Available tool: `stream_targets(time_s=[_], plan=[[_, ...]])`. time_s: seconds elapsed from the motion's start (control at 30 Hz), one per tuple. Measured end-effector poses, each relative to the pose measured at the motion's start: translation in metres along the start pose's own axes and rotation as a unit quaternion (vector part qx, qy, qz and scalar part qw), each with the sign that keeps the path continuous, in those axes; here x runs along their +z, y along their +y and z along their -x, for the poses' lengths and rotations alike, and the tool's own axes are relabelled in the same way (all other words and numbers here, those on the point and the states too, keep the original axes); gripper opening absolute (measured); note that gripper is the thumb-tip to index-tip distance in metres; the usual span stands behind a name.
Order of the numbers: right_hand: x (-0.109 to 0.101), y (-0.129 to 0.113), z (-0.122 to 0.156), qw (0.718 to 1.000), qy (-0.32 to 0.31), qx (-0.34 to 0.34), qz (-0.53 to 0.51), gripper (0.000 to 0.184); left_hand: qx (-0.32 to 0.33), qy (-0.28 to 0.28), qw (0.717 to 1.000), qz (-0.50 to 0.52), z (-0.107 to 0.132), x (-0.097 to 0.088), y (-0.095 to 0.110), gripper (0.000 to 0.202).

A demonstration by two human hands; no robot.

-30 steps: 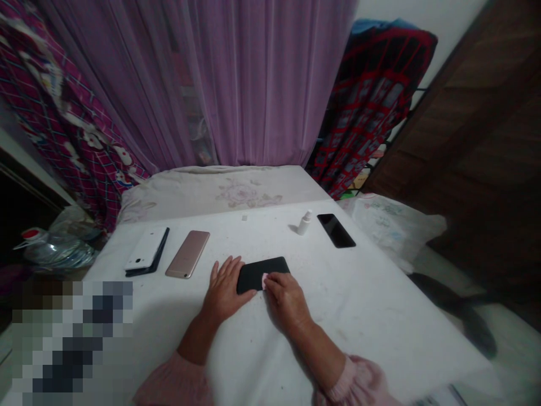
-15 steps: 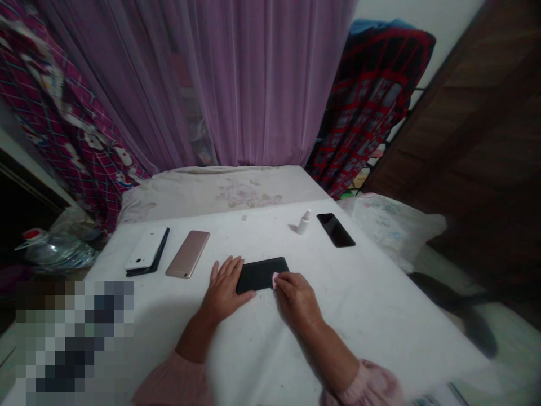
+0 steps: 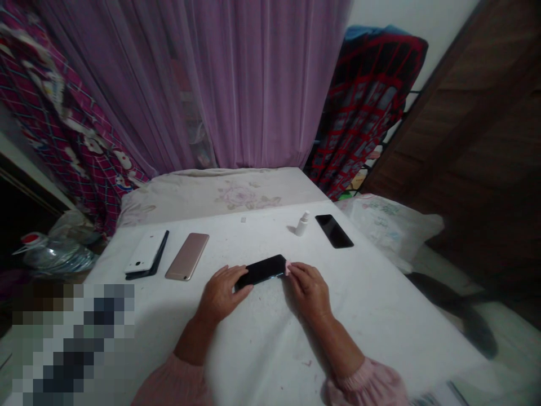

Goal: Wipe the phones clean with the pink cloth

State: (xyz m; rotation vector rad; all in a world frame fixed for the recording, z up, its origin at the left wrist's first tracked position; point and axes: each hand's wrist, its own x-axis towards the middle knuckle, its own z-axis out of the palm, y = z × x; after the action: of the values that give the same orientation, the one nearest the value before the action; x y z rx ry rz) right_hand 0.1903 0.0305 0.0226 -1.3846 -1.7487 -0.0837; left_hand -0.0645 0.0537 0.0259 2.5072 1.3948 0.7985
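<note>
My left hand grips the left end of a black smartphone, which looks slightly tilted above the white tabletop. My right hand is at the phone's right end, with a small pink cloth at its fingertips, pressed against the phone's edge. Farther back lie a white phone on a dark case, a rose-gold phone, a small white spray bottle and a second black phone.
Beyond the table's far edge is a pale floral bedcover before a purple curtain. A plastic bag lies to the right, a plastic bottle to the left. A pixelated patch covers the lower left.
The black phone has turned slightly and lifted at one side in my left hand's grip. My right hand and the pink cloth have moved from its top surface to its right end.
</note>
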Motion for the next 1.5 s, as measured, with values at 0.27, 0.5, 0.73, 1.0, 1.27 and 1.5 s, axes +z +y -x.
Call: stream_targets(time_s=[0.27,0.5,0.73,1.0,1.27,1.5], plan=[[0.014,-0.003,-0.039,1.0,0.016,-0.012,0.019,0.024,0.008,0.082,0.997,-0.01,-0.001,-0.003,0.006,0.035],[0.032,-0.051,-0.035,0.993,-0.039,-0.108,0.003,0.021,-0.003,0.071,0.997,-0.023,0.0,-0.003,0.005,0.033],[0.025,-0.028,-0.042,0.995,-0.023,-0.099,0.02,0.022,-0.007,0.081,0.996,-0.024,-0.001,-0.004,0.006,0.036],[0.028,-0.017,-0.049,0.996,0.024,-0.07,0.048,0.024,-0.035,0.069,0.996,-0.044,-0.002,-0.001,0.006,0.034],[0.035,-0.039,-0.04,0.992,-0.04,-0.119,0.006,0.022,-0.025,0.079,0.995,-0.058,-0.003,-0.003,0.007,0.036],[0.032,0.008,-0.057,0.999,0.026,-0.029,0.007,0.026,0.001,0.119,0.992,-0.049,-0.004,0.0,0.006,0.034]])
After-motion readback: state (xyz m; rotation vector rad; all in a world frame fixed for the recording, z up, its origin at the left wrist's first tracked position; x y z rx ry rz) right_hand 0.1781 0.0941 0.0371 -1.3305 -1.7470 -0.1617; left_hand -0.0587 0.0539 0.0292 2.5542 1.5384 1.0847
